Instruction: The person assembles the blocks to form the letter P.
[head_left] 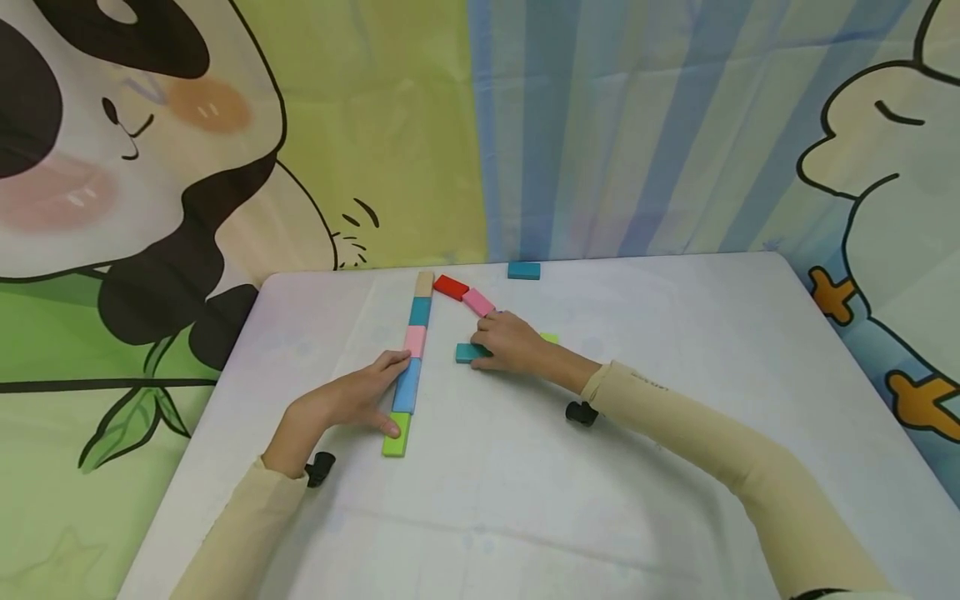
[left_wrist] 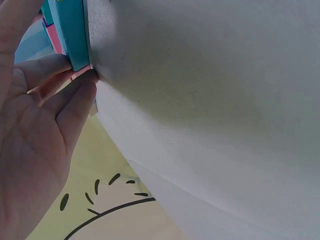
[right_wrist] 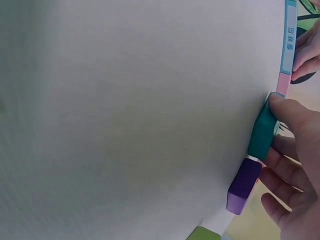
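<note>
A straight row of flat blocks runs up the table: tan (head_left: 424,284), teal (head_left: 420,312), pink (head_left: 415,340), blue (head_left: 407,386) and green (head_left: 396,442). My left hand (head_left: 341,408) rests along its left side, fingertips by the pink and blue blocks and thumb on the green one. My right hand (head_left: 510,343) pinches another teal block (right_wrist: 263,131) between thumb and fingers, right of the row. Beyond that hand, a red block (head_left: 451,287) and a second pink block (head_left: 478,302) slant down from the row's far end. A purple block (right_wrist: 244,185) lies close to the pinched block.
Another teal-blue block (head_left: 523,271) lies at the table's back edge. A second green block (head_left: 550,338) is partly hidden behind my right wrist. The white table (head_left: 480,500) meets a printed cloth backdrop (head_left: 615,125) at the back.
</note>
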